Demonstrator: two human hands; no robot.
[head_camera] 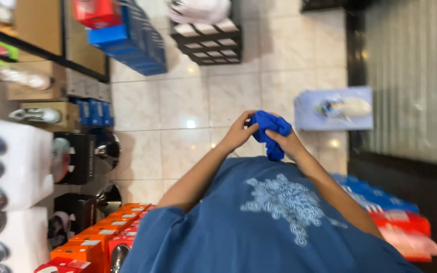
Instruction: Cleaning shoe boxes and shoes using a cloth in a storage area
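We hold a bunched blue cloth [270,132] in front of our chest, just above the front of our blue printed T-shirt [274,222], and both hands meet on it. Its long axis runs roughly from 12 down to 6 o'clock, with the fuller wad at the top and a narrower tail hanging toward the shirt. Our left hand [238,132] comes in from 9 o'clock and pinches the upper edge of the cloth with fingertips curled; our right hand [290,144] closes on it from 4 o'clock, with folds of fabric over the knuckles. Neither hand is clearly nearer: the cloth sits between them, touching both, a little more gathered on the right hand's side. Beyond the hands, at 2 o'clock, a pale blue shoe box [334,108] lies on the tiled floor [188,101] with a light-coloured shoe on it. At 7 o'clock stand stacked orange shoe boxes [104,235], at 9 o'clock white shelves with shoes [11,167], at 11 o'clock blue boxes [135,43], and at 4 o'clock blue and red packages [395,217].
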